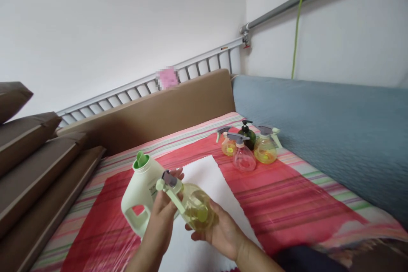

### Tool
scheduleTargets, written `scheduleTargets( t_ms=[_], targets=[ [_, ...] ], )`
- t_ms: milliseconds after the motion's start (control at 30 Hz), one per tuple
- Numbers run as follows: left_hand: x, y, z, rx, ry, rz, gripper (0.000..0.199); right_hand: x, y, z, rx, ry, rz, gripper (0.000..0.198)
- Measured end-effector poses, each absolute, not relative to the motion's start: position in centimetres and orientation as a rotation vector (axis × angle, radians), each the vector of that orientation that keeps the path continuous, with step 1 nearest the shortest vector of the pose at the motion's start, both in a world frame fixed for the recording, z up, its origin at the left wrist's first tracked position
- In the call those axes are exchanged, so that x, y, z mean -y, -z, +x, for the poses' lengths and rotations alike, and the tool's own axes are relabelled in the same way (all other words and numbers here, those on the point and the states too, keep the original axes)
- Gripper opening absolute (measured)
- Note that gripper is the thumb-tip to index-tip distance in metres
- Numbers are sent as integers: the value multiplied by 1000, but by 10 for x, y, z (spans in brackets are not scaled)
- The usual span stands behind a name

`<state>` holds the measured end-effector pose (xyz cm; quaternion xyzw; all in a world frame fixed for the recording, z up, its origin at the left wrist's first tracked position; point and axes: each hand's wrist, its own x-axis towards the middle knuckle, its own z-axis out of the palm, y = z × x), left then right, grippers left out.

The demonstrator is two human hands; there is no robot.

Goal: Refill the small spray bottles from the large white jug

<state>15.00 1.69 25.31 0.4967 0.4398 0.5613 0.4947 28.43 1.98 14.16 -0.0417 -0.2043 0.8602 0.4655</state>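
A yellowish clear spray bottle [194, 206] with a grey head and pale green trigger is tilted above the white cloth [223, 191], held in both hands. My left hand [164, 212] is closed around its neck, just below the sprayer head. Under and around the bottle's round base curls my right hand [226, 227]. Close to my left hand stands a pale green jug [138, 189] with a handle hole and a green spout; its lower part is partly hidden by my left forearm.
A pink spray bottle [245, 159], a yellow-orange spray bottle [265, 151], a smaller orange one [228, 148] and a dark green pump bottle [250, 139] cluster on the red sheet [267, 204]. Brown cushions [35, 157] are stacked at left; a blue padded panel [325, 123] borders the right.
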Motion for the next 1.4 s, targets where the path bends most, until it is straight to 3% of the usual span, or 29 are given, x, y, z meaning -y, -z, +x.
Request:
scheduleTargets(
  t_ms=[233,433,567,800,1300,1400],
  targets=[
    [-30,-247,144,-1032,-1456,1153,34,-24,-139,287,525,-2113,-92,58],
    [-23,-253,154,-1078,-1426,1098,49,-23,-136,283,521,-2146,-125,62],
    [-26,-251,150,-1054,-1450,1118,38,-23,-133,282,509,-2131,-135,54],
    [-28,-245,146,-1033,-1506,1088,42,-24,-132,285,484,-2139,-91,50],
    [-16,-295,103,-894,-2020,1066,32,-30,-134,294,334,-2161,-331,50],
    [-8,-306,84,-844,-2054,1021,39,-31,-134,297,306,-2166,-339,49]
  ],
)
